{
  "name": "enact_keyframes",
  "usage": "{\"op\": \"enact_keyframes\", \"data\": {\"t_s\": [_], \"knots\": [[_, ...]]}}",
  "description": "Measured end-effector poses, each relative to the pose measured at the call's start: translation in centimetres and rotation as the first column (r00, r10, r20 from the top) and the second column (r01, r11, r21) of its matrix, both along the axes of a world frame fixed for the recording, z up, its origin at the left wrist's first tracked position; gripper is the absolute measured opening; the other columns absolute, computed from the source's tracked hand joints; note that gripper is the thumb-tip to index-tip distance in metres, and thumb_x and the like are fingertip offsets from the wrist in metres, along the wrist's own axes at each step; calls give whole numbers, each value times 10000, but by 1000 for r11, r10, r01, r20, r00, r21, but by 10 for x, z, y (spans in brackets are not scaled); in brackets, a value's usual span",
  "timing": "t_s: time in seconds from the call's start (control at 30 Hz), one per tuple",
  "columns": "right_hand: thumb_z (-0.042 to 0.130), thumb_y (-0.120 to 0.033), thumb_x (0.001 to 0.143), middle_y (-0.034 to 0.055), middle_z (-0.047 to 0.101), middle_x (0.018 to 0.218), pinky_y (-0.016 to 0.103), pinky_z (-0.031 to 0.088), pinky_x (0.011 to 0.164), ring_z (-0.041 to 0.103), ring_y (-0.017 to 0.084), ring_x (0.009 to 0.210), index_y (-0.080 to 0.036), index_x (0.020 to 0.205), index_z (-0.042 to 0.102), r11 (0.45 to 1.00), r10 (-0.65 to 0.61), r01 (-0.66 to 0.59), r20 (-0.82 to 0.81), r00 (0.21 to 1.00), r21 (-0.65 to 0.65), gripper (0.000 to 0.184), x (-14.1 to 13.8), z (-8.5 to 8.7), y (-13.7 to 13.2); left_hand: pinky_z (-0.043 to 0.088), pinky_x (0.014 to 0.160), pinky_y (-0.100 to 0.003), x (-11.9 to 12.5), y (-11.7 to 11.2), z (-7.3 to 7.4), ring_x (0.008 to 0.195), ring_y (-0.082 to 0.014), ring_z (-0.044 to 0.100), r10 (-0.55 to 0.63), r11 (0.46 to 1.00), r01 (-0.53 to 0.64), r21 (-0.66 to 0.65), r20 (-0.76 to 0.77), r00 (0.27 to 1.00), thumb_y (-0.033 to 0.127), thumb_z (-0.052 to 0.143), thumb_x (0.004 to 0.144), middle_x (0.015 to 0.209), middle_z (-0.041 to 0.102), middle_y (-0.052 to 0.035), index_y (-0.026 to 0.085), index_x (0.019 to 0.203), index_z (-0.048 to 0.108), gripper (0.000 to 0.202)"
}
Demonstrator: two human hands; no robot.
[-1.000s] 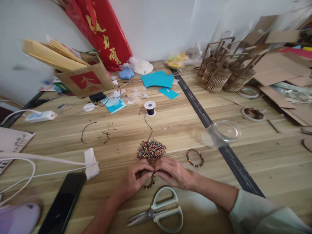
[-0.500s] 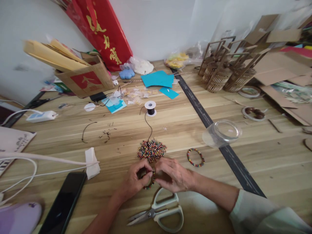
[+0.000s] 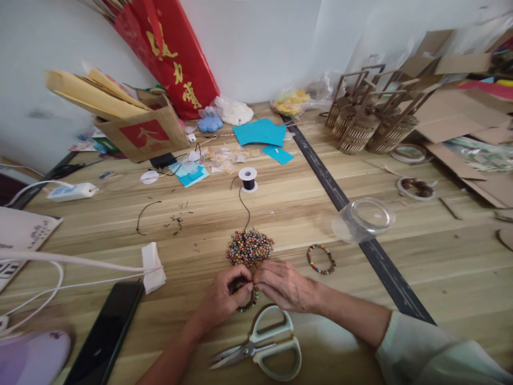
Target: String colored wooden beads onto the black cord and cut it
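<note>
A bracelet of coloured beads point(image 3: 249, 307) hangs from the fingers of my left hand point(image 3: 228, 291), which pinch it near its top. My right hand point(image 3: 284, 286) meets the left there, thumb and fingers pressed together at the black cord of the bracelet; the cord's end between the fingertips is mostly hidden. Just beyond both hands lies a heap of coloured beads point(image 3: 250, 246). From a spool of black cord point(image 3: 248, 181) a strand runs down into the heap. A finished-looking bead bracelet point(image 3: 321, 260) rests right of my right hand, and white-handled scissors point(image 3: 260, 347) lie below.
On the left are a phone point(image 3: 106, 337), white cables and a power strip point(image 3: 72, 191). A clear plastic jar point(image 3: 366, 219) lies to the right. Blue cards point(image 3: 260, 131), a cardboard box point(image 3: 148, 133), a red bag point(image 3: 172, 59) and bamboo lanterns point(image 3: 358, 128) stand or lie farther back.
My right hand's fingers have closed in together against the left fingertips, where a gap showed under the palm before. The bracelet hangs slightly further right.
</note>
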State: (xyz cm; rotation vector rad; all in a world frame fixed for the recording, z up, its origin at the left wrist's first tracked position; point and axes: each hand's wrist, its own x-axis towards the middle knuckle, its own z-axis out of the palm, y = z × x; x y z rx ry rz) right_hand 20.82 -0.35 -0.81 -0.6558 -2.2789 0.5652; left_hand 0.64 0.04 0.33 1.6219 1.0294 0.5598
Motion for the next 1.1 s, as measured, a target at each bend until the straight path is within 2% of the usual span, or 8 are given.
{"op": "enact_keyframes", "data": {"t_s": [0.27,0.43,0.6,0.77,0.9,1.1], "knots": [[342,-175,995,48,576,759,248,429,624,514,152,678,-164,937,495,1000,19,-19,-18,1000,-24,164,0,-2,0,413,628,-232,-1,4,-3,674,-139,522,5,994,7,-108,107,994,350,659,782,691,588,-16,143,747,601,218],[317,-172,995,36,552,756,249,402,615,487,146,669,-170,919,481,998,48,-47,37,998,-44,181,2,-1,0,391,603,-230,0,3,-5,642,-130,500,-15,996,22,-86,82,997,357,687,773,663,585,-14,138,712,597,244],[292,-160,980,26,538,726,255,355,562,456,144,613,-168,896,460,999,42,-41,83,996,-8,188,1,-3,-4,383,619,-235,2,2,-1,646,-128,488,-77,997,79,-22,81,994,318,654,789,654,564,-8,146,672,564,226],[295,-164,973,14,533,704,257,336,556,460,148,596,-179,891,449,1000,11,-12,94,996,17,175,0,-4,-7,390,640,-248,4,1,3,663,-136,485,-106,992,112,-50,117,987,344,615,804,658,545,-11,154,673,549,240],[317,-168,973,-2,523,684,247,331,560,461,140,576,-185,901,442,999,-10,15,97,995,-52,145,1,-4,-7,398,657,-253,3,0,2,682,-142,493,-111,992,118,-41,155,982,350,601,819,688,551,-18,156,690,560,237],[334,-192,980,5,533,721,236,377,603,479,133,614,-186,920,434,981,7,4,57,998,-192,116,2,-2,-3,418,675,-252,-2,2,-7,718,-148,533,-46,994,61,-94,150,988,323,649,801,738,593,-27,152,743,589,190]]}}
